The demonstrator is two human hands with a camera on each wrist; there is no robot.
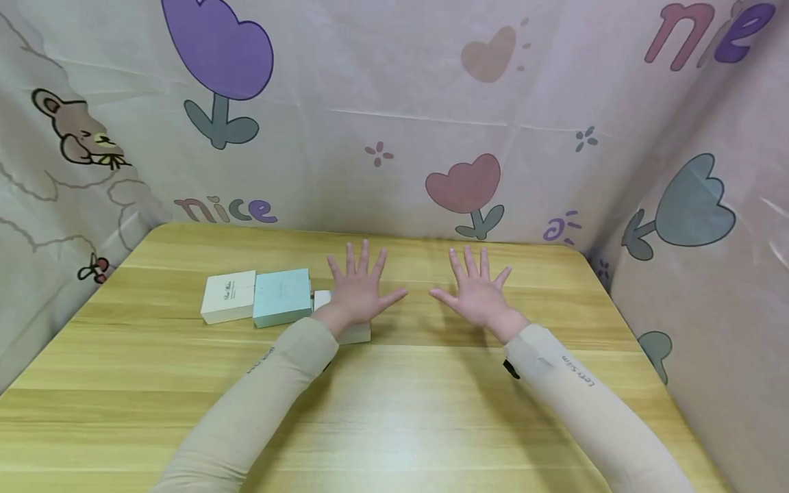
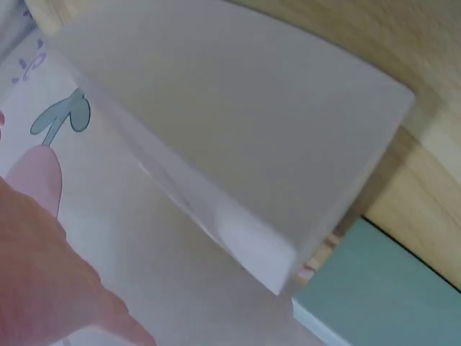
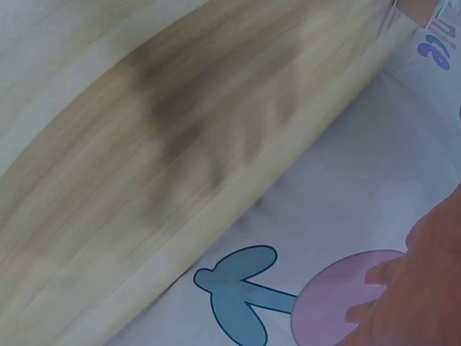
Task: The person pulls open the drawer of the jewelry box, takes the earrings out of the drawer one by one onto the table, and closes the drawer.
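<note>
My left hand [image 1: 357, 292] is held above the table with fingers spread, palm down, holding nothing. Beneath its wrist lies a white box [image 1: 354, 334], partly hidden by the hand; in the left wrist view the white box [image 2: 245, 108] fills most of the picture. To its left sits a light blue box [image 1: 282, 298], whose corner [image 2: 389, 288] appears in that wrist view too. A cream box [image 1: 229, 296] with dark lettering stands beside the blue one. My right hand [image 1: 479, 296], fingers also spread, hovers over bare wood and casts a shadow in the right wrist view.
The wooden table [image 1: 394, 424] has a printed cloth [image 1: 345, 82] hanging behind it and on both sides. Pale sleeves [image 1: 259, 404] cover both forearms. A small black piece [image 1: 511, 369] shows under the right cuff.
</note>
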